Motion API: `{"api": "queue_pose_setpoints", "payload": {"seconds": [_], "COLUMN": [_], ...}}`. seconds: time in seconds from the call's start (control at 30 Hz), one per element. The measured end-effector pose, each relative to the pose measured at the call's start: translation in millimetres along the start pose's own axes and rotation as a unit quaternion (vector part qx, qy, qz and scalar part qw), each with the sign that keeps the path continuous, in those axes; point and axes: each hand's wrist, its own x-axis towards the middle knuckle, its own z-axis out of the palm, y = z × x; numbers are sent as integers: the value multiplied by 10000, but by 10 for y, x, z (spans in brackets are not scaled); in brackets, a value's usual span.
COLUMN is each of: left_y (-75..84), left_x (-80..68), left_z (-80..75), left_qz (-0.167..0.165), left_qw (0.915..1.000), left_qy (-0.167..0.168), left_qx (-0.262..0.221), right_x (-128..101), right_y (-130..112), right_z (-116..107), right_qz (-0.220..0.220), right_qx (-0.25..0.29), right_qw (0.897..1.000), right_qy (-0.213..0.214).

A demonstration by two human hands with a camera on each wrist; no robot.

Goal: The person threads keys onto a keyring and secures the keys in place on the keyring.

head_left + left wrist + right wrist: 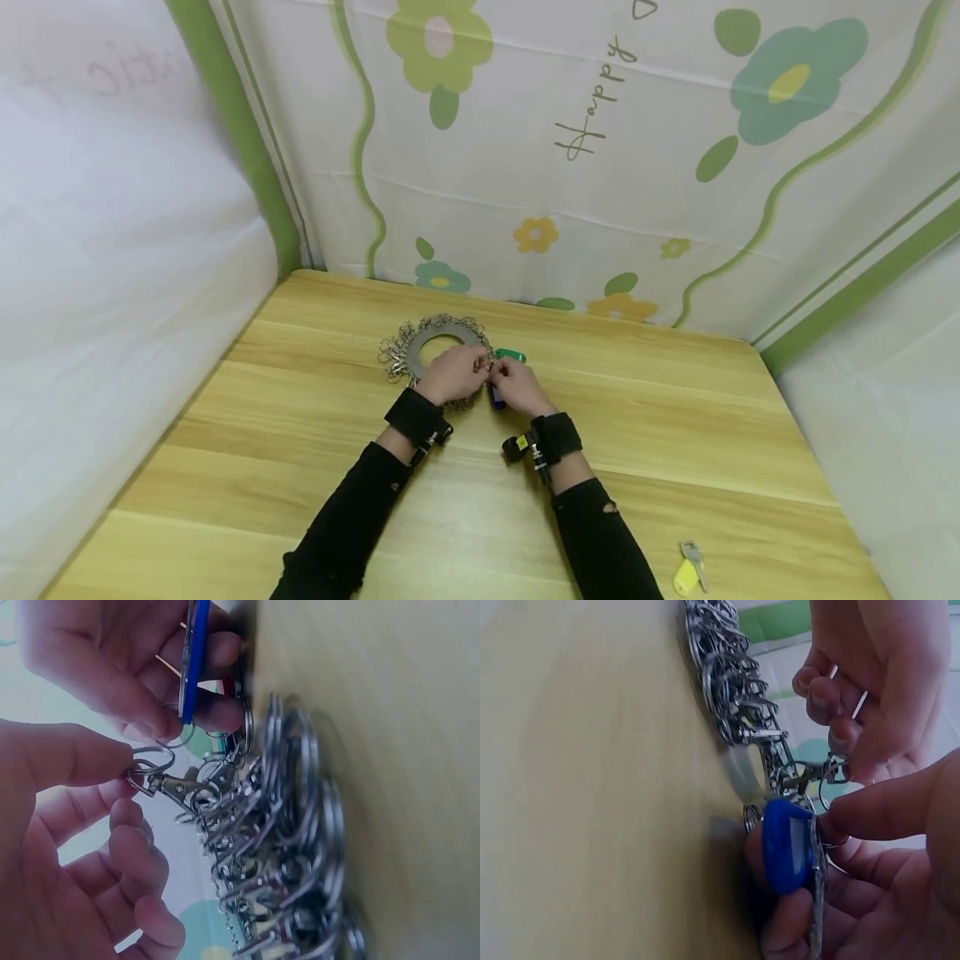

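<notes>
A grey round holder (412,350) lies on the table, fringed with several metal swivel clasps (247,847) and key rings. At its right edge my left hand (456,373) pinches the split ring (154,760) of one clasp between thumb and forefinger. Close beside it, my right hand (519,389) grips a blue key tag (784,844) by its thin wire ring, thumb against fingers. A metal key (817,907) hangs alongside the blue tag. The two hands' fingertips nearly meet, and the tag's ring overlaps the clasp's ring in the left wrist view.
A green key tag (512,355) lies just beyond the right hand. Near the table's front right lie a yellow key tag (686,577) and its key (692,553). White flowered cloth (465,167) walls the wooden table (225,467) at the back and sides.
</notes>
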Motion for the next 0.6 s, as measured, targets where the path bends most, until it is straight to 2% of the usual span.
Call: {"api": "queue_pose_setpoints", "payload": {"seconds": [0.17,0.4,0.6], "left_y": [40,36,-11], "left_x": [24,27,52], "left_z": [19,56,41], "left_qz": [-91,-366,-105], "left_qw": [10000,9986,9983], "left_qy": [-12,22,328], "left_qx": [12,-379,-470], "right_x": [-5,-47,-63], "right_y": [9,33,-7], "right_z": [-54,-68,-166], "right_qz": [-27,-28,4], "right_qx": [-75,158,300], "right_qw": [10000,9998,9993], "right_qy": [-39,-152,-213]}}
